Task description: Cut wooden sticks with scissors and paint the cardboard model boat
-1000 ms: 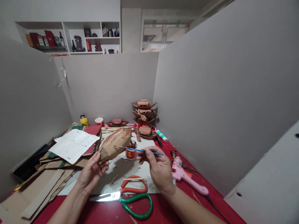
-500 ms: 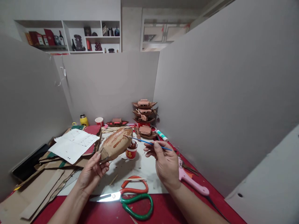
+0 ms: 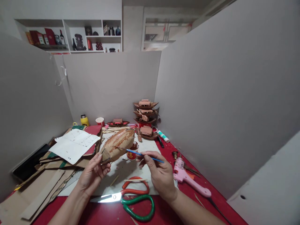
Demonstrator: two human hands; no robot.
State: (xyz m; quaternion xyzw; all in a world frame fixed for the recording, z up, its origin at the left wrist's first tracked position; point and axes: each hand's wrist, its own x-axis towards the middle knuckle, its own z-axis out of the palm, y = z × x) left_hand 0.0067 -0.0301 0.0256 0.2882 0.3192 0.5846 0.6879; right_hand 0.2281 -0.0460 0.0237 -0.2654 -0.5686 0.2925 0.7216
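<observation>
My left hand [image 3: 97, 168] grips a tan cardboard boat hull [image 3: 118, 144] by its near end, tilted up over the table. Streaks of reddish-brown paint cover part of its surface. Between the thumb and fingers of my right hand [image 3: 160, 175] is a thin blue paintbrush [image 3: 145, 156], whose tip meets the hull's side near its middle. Just behind the brush stands a red paper cup [image 3: 132, 154] with brown paint around its rim, partly hidden by the hull and the brush.
Scissors [image 3: 138, 191] with orange and green handles lie in front. A pink glue gun [image 3: 191, 182] rests at right. Brown model boats [image 3: 145, 112] are stacked at the back, near thin wooden sticks [image 3: 114, 129]. Cardboard pieces [image 3: 44, 190] and white paper [image 3: 73, 145] fill the left side.
My right hand has moved left and down, bringing the brush tip from the hull's far end to its lower middle. The left hand and hull have barely shifted.
</observation>
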